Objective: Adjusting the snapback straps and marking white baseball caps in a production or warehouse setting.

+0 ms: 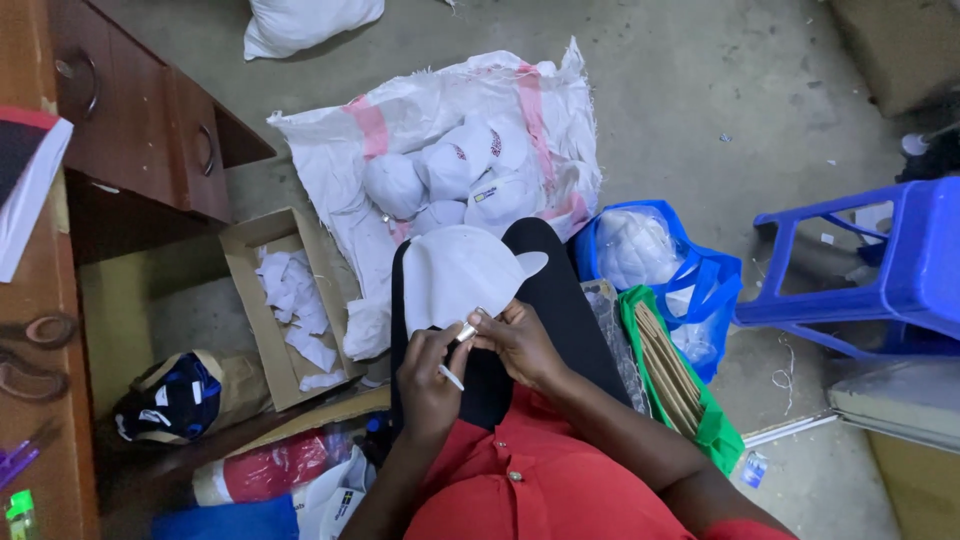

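Hands working at a white cap on the lap

The left hand grips a thin white stick; the right hand pinches the cap edge, near a sack of caps.

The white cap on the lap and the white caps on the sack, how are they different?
The cap on the lap lies alone, brim pointing right, with the left hand and right hand at its edge. The caps on the sack sit heaped together, untouched, some with small coloured marks. All are white.
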